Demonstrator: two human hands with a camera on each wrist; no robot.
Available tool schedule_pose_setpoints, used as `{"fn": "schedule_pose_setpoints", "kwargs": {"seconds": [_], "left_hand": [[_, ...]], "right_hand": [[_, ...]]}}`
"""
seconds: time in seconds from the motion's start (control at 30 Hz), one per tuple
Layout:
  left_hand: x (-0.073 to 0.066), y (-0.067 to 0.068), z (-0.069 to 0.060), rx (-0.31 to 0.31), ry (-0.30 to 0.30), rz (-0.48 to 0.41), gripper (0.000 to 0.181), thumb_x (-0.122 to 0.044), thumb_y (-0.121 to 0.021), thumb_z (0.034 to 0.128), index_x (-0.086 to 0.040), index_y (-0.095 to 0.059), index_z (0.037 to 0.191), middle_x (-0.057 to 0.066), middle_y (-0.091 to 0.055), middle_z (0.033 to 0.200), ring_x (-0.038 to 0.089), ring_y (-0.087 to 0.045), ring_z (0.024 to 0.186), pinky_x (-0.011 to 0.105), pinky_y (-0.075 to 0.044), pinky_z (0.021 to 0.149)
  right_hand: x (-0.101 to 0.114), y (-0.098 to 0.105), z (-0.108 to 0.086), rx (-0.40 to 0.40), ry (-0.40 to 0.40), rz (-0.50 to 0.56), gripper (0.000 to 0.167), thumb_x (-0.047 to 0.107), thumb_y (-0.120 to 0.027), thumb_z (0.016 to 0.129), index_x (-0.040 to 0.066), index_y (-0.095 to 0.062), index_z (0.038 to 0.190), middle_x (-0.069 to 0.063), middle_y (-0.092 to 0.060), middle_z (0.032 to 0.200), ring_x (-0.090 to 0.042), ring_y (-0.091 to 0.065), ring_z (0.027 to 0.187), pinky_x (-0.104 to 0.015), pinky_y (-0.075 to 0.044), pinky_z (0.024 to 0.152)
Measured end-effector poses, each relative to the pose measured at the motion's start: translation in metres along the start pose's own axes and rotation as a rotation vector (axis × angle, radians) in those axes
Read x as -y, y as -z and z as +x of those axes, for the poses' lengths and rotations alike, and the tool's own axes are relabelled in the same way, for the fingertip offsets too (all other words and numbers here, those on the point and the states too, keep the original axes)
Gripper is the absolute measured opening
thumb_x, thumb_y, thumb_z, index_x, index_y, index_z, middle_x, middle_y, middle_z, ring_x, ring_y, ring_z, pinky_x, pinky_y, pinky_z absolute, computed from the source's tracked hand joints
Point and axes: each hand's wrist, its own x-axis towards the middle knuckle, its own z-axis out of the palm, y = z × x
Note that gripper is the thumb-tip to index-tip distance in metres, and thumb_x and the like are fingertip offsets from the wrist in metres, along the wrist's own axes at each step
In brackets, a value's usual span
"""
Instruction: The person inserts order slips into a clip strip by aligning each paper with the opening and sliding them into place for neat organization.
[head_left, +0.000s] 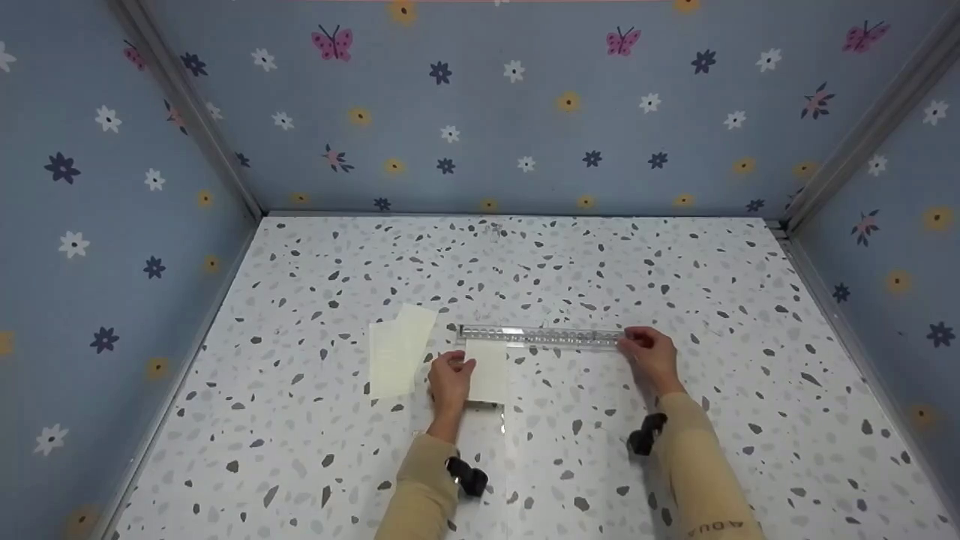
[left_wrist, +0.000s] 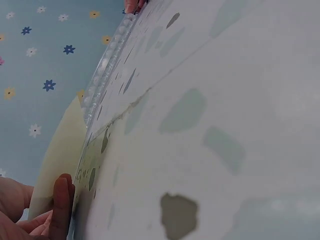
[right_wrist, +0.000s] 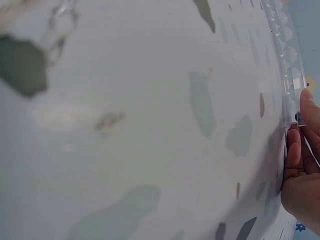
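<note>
My left hand pinches the left side of a pale yellow sheet of paper. In the left wrist view the paper stands bent up from the tabletop between thumb and fingers. Across the paper's far edge lies a long clear plastic strip, ruler-like, with a row of round shapes along it. Its right end is held by my right hand. The right wrist view has the thumb and fingers of that hand at the end of the strip.
Two more pale yellow sheets overlap on the table left of my left hand. The speckled white tabletop is bounded by blue flowered panels at the back and both sides. Each wrist carries a black camera.
</note>
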Motion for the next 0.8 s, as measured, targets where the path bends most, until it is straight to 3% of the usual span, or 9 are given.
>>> {"fn": "schedule_pose_setpoints", "kwargs": {"seconds": [0.53,0.8], "left_hand": [[-0.0006,-0.0053,-0.0052,-0.041,0.038,-0.029,0.023,-0.004,-0.067,0.0754,0.001,-0.064,0.097,0.012,-0.065,0.082,0.022,-0.060,0.074,0.036,-0.043,0.068],[-0.0017,-0.0050,-0.0072,-0.045,0.022,-0.081,0.023,-0.001,-0.067,0.0753,0.004,-0.064,0.098,0.014,-0.065,0.081,0.022,-0.060,0.072,0.034,-0.046,0.064]], "right_hand": [[-0.0003,-0.0015,0.0037,0.011,-0.089,-0.021,0.037,0.023,-0.062,0.082,0.011,-0.053,0.116,-0.006,-0.052,0.109,-0.020,-0.047,0.097,-0.031,-0.039,0.082],[-0.0004,-0.0016,0.0019,-0.001,-0.056,-0.017,0.037,0.023,-0.062,0.082,0.010,-0.054,0.116,-0.008,-0.052,0.107,-0.021,-0.047,0.095,-0.031,-0.039,0.080]]}}
